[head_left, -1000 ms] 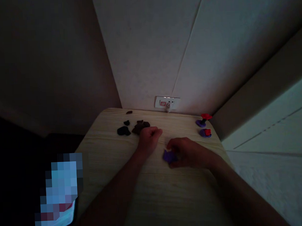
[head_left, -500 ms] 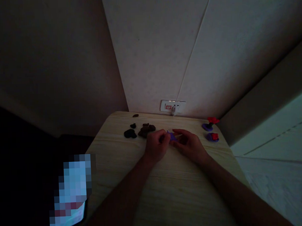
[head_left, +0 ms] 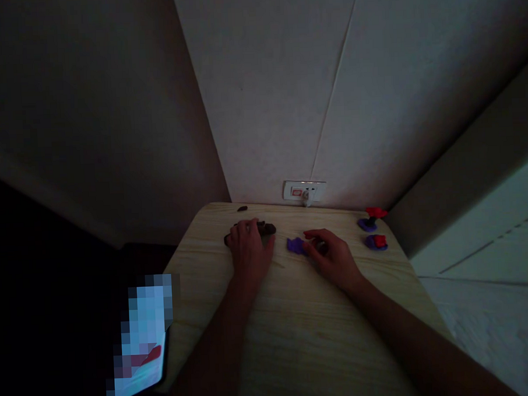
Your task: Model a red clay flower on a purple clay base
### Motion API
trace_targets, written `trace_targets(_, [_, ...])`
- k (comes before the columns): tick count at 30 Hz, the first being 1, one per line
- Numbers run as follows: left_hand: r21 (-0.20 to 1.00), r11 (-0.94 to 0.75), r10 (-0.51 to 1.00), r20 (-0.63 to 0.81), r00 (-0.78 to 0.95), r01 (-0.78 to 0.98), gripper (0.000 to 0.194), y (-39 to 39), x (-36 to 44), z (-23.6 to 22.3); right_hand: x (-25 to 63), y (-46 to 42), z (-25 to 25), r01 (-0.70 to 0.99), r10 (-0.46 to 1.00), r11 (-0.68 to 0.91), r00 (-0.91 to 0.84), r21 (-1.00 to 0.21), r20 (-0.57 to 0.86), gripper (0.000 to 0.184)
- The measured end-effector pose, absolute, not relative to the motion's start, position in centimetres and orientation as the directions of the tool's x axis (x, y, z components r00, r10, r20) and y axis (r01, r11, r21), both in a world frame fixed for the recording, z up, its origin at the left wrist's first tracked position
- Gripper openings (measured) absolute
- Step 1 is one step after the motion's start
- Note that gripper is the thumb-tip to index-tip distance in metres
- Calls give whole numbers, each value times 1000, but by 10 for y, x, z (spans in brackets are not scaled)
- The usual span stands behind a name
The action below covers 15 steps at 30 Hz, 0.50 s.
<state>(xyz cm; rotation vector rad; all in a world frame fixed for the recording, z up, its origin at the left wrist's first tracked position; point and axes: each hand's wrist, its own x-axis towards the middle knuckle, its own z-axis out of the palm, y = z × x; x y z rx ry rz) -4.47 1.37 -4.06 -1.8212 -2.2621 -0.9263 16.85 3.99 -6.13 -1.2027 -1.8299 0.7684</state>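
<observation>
My left hand point(head_left: 247, 251) reaches over the dark lumps, palm down, fingers spread and the thumb apart to the right. Beneath and beside its fingers are a brown lump point(head_left: 270, 228) and a mostly covered dark piece point(head_left: 227, 240); they look like modelling clay. Flat on the table between my hands lies a small purple clay-like piece point(head_left: 294, 245) with an uneven outline. My right hand point(head_left: 334, 258) is curved beside it, thumb tip at the piece's right edge and index finger held apart above. Any firm contact there is too dark to make out.
A small dark brown bit point(head_left: 242, 209) lies near the back edge of the wooden table point(head_left: 314, 336). At right sit a red-topped figure on a purple base point(head_left: 368, 224) and a purple piece with red point(head_left: 377, 242). A socket with a plug point(head_left: 305, 191) is behind; a lit screen point(head_left: 151, 360) is at left.
My hands came together around the purple piece, then parted. The piece now lies flat farther back. My left hand moved left onto the dark lumps and its fingers spread. The view shifted slightly.
</observation>
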Motion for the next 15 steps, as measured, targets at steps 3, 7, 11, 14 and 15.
trace_targets(3, [295,63,887,420,-189,953,49,13,-41,-42,168,40,-61,448,930,362,-234,-817,284,34])
trace_targets(7, [268,3,900,419,-120,964,45,16,-40,-43,167,39,-58,442,927,369,-240,-817,289,32])
trace_targets(11, [355,-73,899,428,-92,932,34,22,-43,-52,166,39,-57,446,926,373,-240,-813,292,30])
trace_targets(14, [447,-170,893,447,-54,878,30,24,-41,-59,166,40,-58,450,925,376,-240,-810,296,30])
trace_targets(15, [475,-195,890,454,-49,858,29,24,-39,-60,166,40,-58,445,924,378,-237,-812,301,30])
